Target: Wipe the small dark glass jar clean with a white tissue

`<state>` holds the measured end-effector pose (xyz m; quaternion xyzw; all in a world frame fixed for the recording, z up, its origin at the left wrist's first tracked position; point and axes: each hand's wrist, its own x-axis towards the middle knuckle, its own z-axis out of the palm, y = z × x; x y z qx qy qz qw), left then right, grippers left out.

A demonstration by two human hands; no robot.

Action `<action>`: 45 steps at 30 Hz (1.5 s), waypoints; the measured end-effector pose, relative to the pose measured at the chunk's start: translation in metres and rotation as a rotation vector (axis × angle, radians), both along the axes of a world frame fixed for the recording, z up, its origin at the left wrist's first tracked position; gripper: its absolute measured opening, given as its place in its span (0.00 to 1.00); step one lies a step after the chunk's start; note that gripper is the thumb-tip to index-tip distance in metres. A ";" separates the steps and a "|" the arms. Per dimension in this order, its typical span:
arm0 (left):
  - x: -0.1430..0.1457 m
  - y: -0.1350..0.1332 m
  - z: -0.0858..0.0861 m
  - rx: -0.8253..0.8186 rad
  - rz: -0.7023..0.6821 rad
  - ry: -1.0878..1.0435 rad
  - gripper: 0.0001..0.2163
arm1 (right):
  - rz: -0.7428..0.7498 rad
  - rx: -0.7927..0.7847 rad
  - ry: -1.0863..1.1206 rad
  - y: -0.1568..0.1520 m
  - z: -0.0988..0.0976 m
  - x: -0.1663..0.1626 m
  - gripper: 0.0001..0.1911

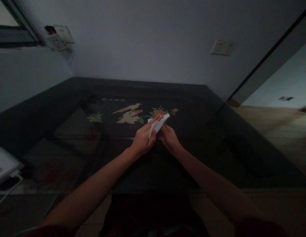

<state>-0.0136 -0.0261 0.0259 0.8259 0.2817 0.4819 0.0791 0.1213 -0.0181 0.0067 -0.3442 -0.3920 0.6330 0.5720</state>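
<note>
In the left grip (pixel 143 137) — white tissue (pixel 158 126).

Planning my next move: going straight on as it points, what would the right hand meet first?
The white tissue in the left hand seems first in line, though depth is unclear.

The desk (pixel 207 131) has a dark, glossy top, its corners sharp, with a pale bird (pixel 131 107) and orange flowers (pixel 159 112) pictured in it. A white device (pixel 5 163) sits at the left end, its white cable (pixel 10 191) trailing toward the near edge.
</note>
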 end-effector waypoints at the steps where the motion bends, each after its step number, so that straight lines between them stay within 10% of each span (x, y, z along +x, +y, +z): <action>1: 0.000 0.001 -0.001 -0.055 0.043 -0.019 0.24 | 0.016 -0.004 -0.015 -0.001 0.000 0.000 0.21; 17: -0.008 0.004 -0.007 -0.016 0.092 -0.034 0.26 | -0.064 0.046 0.086 0.009 0.014 0.014 0.26; 28: -0.004 0.010 -0.009 -0.313 0.281 -0.165 0.28 | -0.018 0.073 0.075 0.008 0.010 0.010 0.27; 45: 0.001 -0.002 -0.007 -0.124 0.117 -0.037 0.26 | -0.078 0.082 0.065 0.008 0.014 0.014 0.28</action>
